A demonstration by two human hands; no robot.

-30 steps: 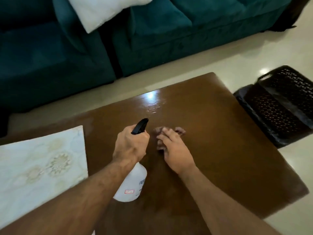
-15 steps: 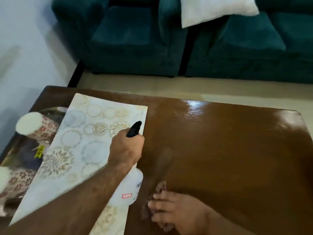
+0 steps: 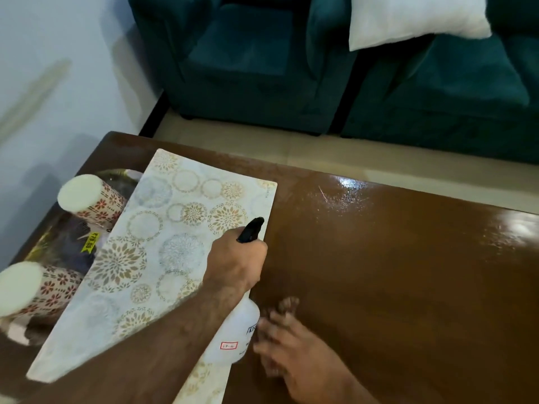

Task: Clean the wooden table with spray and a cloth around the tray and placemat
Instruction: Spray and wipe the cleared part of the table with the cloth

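Observation:
My left hand (image 3: 233, 262) grips the neck of a white spray bottle (image 3: 236, 335) with a black trigger head, held over the right edge of the patterned placemat (image 3: 163, 249). My right hand (image 3: 294, 348) presses a small brownish cloth (image 3: 284, 306) flat against the wooden table (image 3: 393, 272) just right of the bottle; the hand is blurred and covers most of the cloth. The placemat lies partly over a dark tray (image 3: 58, 237) at the table's left end.
Two floral cups (image 3: 87, 199) with pale tops lie on the tray. A wet sheen shows on the table's far side. A teal sofa (image 3: 320, 68) with a white pillow (image 3: 408, 18) stands beyond a strip of floor. A wall is on the left.
The view has swung left from the table's right end to the placemat and tray. My right hand has drawn the cloth toward the near edge beside the bottle. My left hand keeps its grip.

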